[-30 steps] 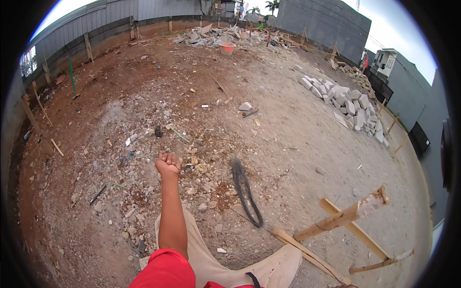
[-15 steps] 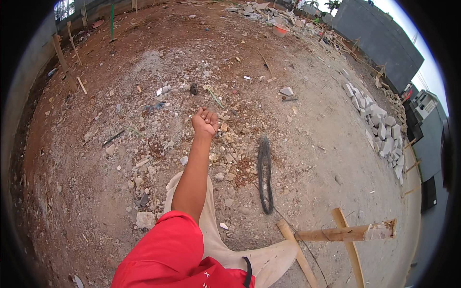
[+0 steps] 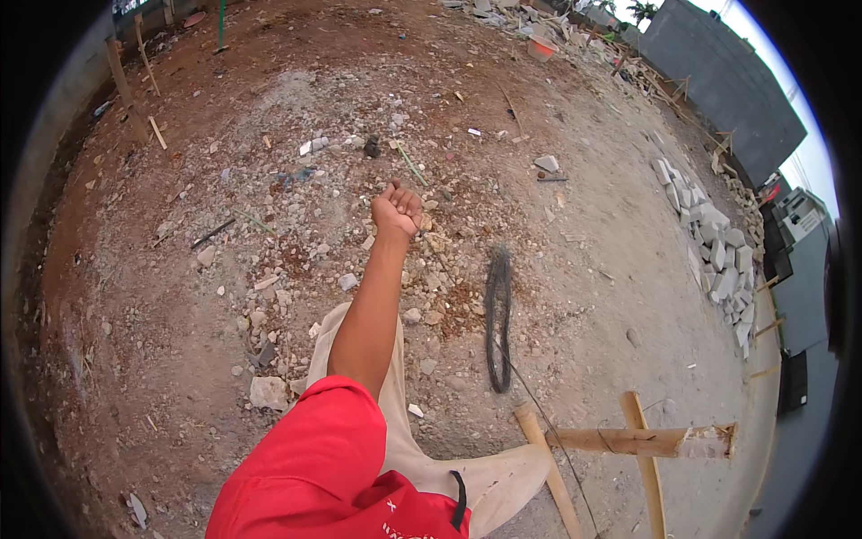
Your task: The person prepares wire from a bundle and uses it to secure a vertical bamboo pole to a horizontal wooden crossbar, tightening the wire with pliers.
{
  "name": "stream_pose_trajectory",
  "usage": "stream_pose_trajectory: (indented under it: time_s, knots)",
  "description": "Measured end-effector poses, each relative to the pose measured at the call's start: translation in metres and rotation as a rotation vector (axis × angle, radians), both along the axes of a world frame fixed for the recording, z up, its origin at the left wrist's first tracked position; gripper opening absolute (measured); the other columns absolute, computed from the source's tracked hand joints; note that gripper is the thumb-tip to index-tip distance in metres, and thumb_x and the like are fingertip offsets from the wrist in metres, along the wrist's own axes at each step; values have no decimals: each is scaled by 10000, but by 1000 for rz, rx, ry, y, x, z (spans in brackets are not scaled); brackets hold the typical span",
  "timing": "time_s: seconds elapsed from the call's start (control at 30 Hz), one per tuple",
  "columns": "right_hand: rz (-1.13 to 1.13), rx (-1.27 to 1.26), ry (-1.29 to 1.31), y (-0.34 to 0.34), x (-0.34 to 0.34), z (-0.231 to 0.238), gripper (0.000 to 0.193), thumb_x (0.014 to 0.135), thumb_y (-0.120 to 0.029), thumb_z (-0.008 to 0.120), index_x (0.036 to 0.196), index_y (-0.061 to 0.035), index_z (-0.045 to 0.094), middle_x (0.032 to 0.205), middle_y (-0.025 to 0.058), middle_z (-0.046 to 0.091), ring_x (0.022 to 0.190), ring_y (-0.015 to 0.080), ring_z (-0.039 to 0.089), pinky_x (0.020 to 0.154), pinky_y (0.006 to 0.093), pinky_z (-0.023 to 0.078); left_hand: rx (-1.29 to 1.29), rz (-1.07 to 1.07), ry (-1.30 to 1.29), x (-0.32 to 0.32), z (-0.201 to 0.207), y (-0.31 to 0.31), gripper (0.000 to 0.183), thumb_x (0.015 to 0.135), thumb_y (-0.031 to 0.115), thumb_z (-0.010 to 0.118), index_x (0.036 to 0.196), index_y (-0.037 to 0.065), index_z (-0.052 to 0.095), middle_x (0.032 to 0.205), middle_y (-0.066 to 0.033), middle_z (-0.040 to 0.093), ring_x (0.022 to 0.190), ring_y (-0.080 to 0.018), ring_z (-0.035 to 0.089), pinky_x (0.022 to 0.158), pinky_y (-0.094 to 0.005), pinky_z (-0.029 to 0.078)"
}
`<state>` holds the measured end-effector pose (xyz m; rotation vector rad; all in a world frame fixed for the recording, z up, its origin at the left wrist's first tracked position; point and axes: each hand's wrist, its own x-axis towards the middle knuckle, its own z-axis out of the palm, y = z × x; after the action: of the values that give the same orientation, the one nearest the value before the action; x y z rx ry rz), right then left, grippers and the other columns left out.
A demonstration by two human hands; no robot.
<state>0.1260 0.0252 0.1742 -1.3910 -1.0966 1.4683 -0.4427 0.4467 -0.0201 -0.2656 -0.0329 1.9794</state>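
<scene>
My left hand point(image 3: 397, 210) is stretched out over the stony ground, its fingers curled into a fist. A thin dark wire seems to come from the fist, but it is too fine to follow well against the stones. Farther down, a dark wire point(image 3: 548, 409) shows plainly, running past the wooden poles to the lower edge. A long looped bundle of dark wire point(image 3: 499, 319) lies on the ground to the right of my forearm. My right hand is out of the picture.
A round wooden pole point(image 3: 655, 440) and slanted wooden strips point(image 3: 557, 476) stand close by at lower right. Broken grey blocks point(image 3: 718, 247) are heaped at the right, beside a grey wall point(image 3: 718, 90). An orange basin point(image 3: 540, 48) sits far off. Wooden stakes point(image 3: 126, 90) stand at far left.
My left fist has turned a little and shifted slightly up and to the right. The wire now shows crossing the looped bundle. The whole view has shifted slightly.
</scene>
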Motion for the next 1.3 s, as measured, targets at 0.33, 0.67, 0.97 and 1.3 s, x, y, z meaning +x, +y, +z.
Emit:
stream_pose_trajectory:
  time_s: [0.33, 0.67, 0.97, 1.3]
  knots:
    - [574, -98, 69, -7, 11, -18, 182, 917, -253, 619, 927, -78, 668, 845, 94, 634, 789, 215, 595, 734, 410, 454, -32, 21, -28, -7, -6, 6, 296, 1060, 253, 338, 890, 85, 514, 519, 41, 271, 401, -99, 225, 375, -271, 200]
    - [-9, -310, -819, -25, 22, -46, 256, 854, -278, 691, 987, -60, 708, 840, 70, 650, 790, 243, 604, 708, 418, 476, -133, -35, 19, 12, 13, 1, 282, 1041, 220, 343, 870, 62, 502, 533, 36, 278, 403, -100, 217, 371, -271, 203]
    - [547, 206, 438, -36, 16, -13, 222, 905, -283, 630, 971, -75, 671, 832, 120, 615, 838, 236, 608, 771, 433, 508, 3, -18, -43, -16, -2, -4, 281, 1050, 196, 336, 899, 17, 491, 528, 26, 286, 416, -105, 244, 387, -271, 235]
    - [167, -382, -948, -44, 6, -55, 450, 993, -441, 454, 1074, -53, 667, 914, 100, 651, 937, 237, 584, 969, 443, 420, 66, -57, -34, 15, 29, 10, 215, 1040, 151, 372, 950, 6, 503, 526, 22, 365, 451, -116, 363, 447, -281, 355]
